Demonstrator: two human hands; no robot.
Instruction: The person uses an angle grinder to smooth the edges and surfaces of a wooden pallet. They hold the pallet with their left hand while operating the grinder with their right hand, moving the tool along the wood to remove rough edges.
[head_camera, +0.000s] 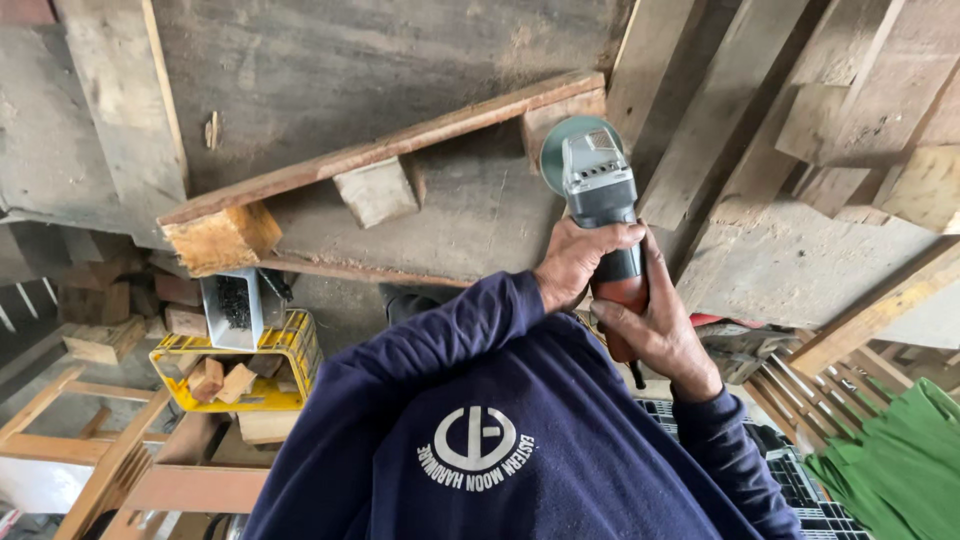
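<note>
- angle grinder (601, 190): grey body, reddish rear grip, greenish disc guard up front, right against the wooden pallet (400, 150)
- left hand (580, 258) wraps the body
- right hand (655, 325) clamps the rear grip
- yellow crate (285, 345) of wood offcuts sits well left

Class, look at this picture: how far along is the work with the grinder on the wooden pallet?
Done: little shows; no fresh cut or smoothed patch is clear on the pallet. In hand: the left hand and right hand hold the grinder, its disc at the pallet's end block. Left: probably most of it; the middle block and far block look rough and untouched.
</note>
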